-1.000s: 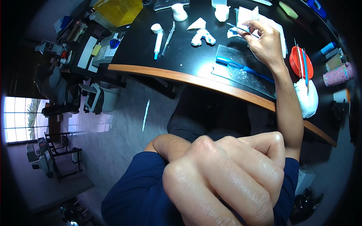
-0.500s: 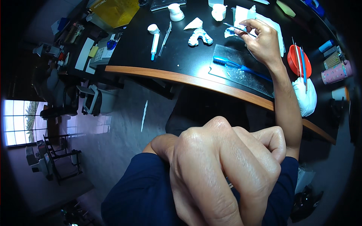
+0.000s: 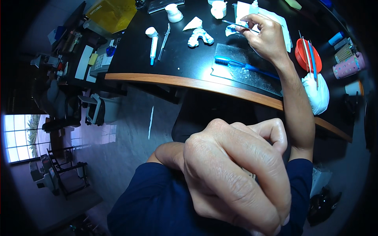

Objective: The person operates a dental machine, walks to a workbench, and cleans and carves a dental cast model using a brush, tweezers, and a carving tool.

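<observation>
Large and close in front of me, my left hand point(image 3: 236, 173) is closed, its fingers curled; whatever it may hold is hidden. Over the table, my right hand point(image 3: 265, 38) pinches a thin metal dental instrument point(image 3: 233, 23), its tip pointing left. Just under the tip lies a small crumpled white-and-blue piece point(image 3: 231, 30), next to white paper point(image 3: 280, 24). Left of it sits a white horseshoe-shaped dental arch point(image 3: 200, 38). A blue toothbrush point(image 3: 240, 64) rests on a clear plate point(image 3: 224, 50), nearer to me than my right hand.
A white-headed syringe-like tube point(image 3: 153, 45) and slim metal tweezers point(image 3: 164, 41) lie at the left. White jars point(image 3: 173, 13) stand at the back. On the right are a red bowl point(image 3: 302, 55) with sticks across it, a white bag point(image 3: 316, 94) and a pink cup point(image 3: 348, 71).
The view has shifted, so the table things appear further left. My left hand has turned a little and sits slightly differently. My right hand still pinches the instrument near the crumpled piece.
</observation>
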